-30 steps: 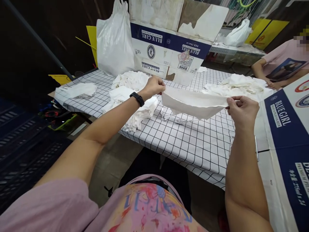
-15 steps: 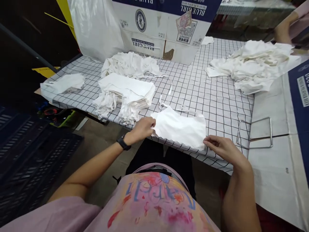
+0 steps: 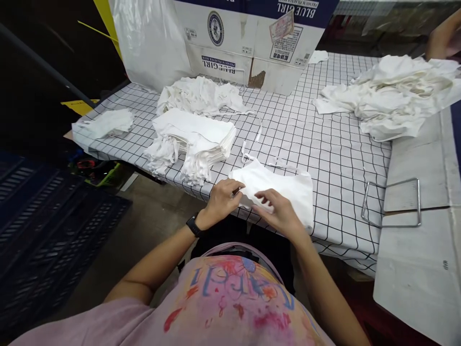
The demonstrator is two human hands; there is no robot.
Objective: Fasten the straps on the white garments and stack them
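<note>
A white garment [image 3: 281, 190] with thin straps lies flat at the table's front edge, its straps trailing away from me. My left hand [image 3: 225, 198] pinches the garment's lower left edge, which is lifted a little there. Close beside it, my right hand [image 3: 278, 211] hovers over the lower edge with thumb and fingers apart; whether its fingertips touch the cloth I cannot tell. To the left of the garment stands a neat stack of folded white garments [image 3: 196, 127], their straps bunched at the front.
Behind the stack is a loose heap of white garments [image 3: 201, 96]; another pile [image 3: 399, 96] lies at right. A cardboard box [image 3: 230, 50] stands at the back. A metal wire frame [image 3: 419, 202] rests across the table and cardboard [image 3: 414, 259]. Another person's arm [image 3: 441, 38] shows top right.
My right hand has left the garment's lower right corner and moved left, close to my left hand. The left hand stays at the left edge. The view has shifted slightly.
</note>
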